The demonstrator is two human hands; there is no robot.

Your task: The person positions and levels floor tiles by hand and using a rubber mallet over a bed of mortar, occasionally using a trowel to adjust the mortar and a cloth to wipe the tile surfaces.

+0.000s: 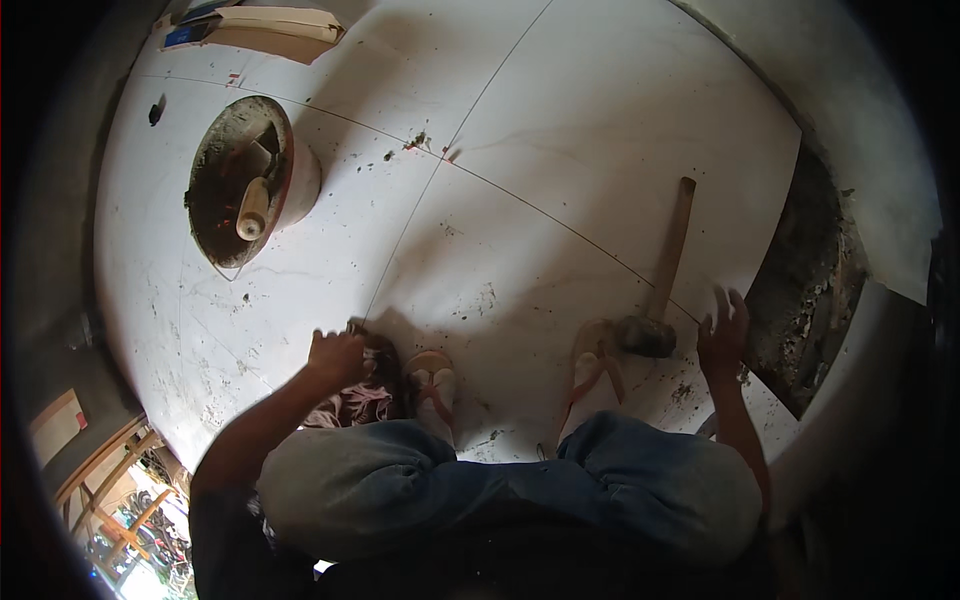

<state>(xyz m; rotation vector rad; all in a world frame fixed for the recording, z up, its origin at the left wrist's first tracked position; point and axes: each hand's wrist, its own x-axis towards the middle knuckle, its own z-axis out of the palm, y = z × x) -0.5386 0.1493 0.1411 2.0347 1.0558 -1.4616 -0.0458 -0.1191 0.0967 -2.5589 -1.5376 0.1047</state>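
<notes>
My left hand (338, 358) is closed beside a dark brown crumpled cloth (370, 398), left of my sandalled feet. A small tip shows at its fingers, but what they grip is hidden. At the right, my right hand (724, 332) is open with fingers apart, above the edge of the pale floor tiles (520, 290). Nearest to it lies a mallet (674, 245), its dark head close to my right foot and its wooden handle pointing away. A trowel (253, 208) with a wooden grip rests inside a mortar-stained bucket (302, 185) at the left.
A dark, rubble-filled gap (800, 290) runs between the tiles and the right wall (890, 190). Cardboard (275, 32) lies at the far left. Mortar crumbs (418, 142) dot the tile joints. Wooden furniture pieces (105, 470) show at lower left.
</notes>
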